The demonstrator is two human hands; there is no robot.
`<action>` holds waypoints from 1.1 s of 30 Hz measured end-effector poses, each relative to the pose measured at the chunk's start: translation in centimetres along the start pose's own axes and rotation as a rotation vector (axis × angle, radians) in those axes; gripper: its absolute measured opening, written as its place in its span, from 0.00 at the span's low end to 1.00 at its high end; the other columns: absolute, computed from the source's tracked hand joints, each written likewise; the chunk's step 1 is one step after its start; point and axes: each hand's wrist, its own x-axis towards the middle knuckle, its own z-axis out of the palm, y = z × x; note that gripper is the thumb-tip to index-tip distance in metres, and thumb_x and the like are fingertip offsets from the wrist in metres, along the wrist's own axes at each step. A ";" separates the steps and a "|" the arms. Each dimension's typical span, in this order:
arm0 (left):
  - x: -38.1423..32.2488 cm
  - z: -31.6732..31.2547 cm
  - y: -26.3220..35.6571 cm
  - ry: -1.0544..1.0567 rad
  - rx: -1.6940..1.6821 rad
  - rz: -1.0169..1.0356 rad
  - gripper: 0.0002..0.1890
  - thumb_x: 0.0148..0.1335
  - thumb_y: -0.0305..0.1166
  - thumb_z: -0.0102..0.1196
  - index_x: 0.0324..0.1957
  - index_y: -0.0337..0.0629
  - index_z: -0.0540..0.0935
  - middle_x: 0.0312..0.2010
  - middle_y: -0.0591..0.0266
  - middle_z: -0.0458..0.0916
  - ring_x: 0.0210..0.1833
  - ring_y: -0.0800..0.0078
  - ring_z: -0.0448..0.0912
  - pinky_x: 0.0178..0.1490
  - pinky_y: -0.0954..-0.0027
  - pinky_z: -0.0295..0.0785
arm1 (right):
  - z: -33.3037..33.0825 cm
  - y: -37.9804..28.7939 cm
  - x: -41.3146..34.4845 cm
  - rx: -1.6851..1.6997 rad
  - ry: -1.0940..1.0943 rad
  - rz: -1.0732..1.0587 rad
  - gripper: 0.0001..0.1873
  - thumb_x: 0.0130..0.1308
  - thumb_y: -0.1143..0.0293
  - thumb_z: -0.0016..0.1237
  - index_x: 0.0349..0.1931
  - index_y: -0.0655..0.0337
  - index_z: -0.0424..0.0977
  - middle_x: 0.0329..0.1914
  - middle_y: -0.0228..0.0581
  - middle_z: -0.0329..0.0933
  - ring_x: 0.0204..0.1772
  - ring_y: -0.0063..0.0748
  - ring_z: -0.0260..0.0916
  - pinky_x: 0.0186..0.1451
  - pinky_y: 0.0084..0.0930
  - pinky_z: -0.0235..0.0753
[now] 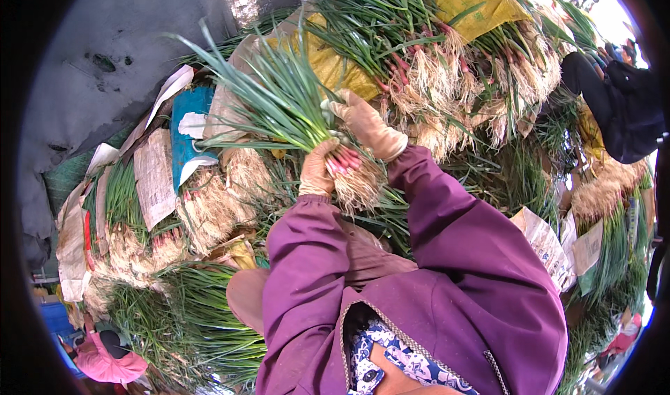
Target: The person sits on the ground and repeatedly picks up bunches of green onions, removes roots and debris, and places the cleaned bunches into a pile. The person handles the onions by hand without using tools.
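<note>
A bunch of green onions (293, 107) with long green leaves, reddish-pink bulbs and pale stringy roots is held up before me. My left hand (318, 169), in a tan glove, is closed around its stems just above the bulbs. The leaves fan out to the upper left, while the roots (361, 185) hang to the lower right. My right hand (366, 125), also gloved, is bent at the leaves on the bunch's right side. Its fingertips look pale green and are partly lost among the leaves, so whether they pinch a stalk is unclear.
More onions with reddish bulbs (400, 70) lie piled ahead beside a yellow woven sack (471, 7). Root-out bundles (207, 212) line the left under sacking (155, 178). Loose leaves (214, 316) cover the lower left. A person in dark clothes (623, 102) and one in pink (107, 356) are nearby.
</note>
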 end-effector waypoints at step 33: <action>1.5 1.6 0.1 0.036 0.002 0.085 0.10 0.57 0.31 0.56 0.30 0.30 0.78 0.21 0.47 0.80 0.22 0.54 0.80 0.28 0.63 0.78 | -0.2 -1.2 -3.0 -0.642 0.156 -0.155 0.11 0.67 0.64 0.47 0.33 0.64 0.75 0.22 0.35 0.73 0.26 0.25 0.69 0.33 0.23 0.69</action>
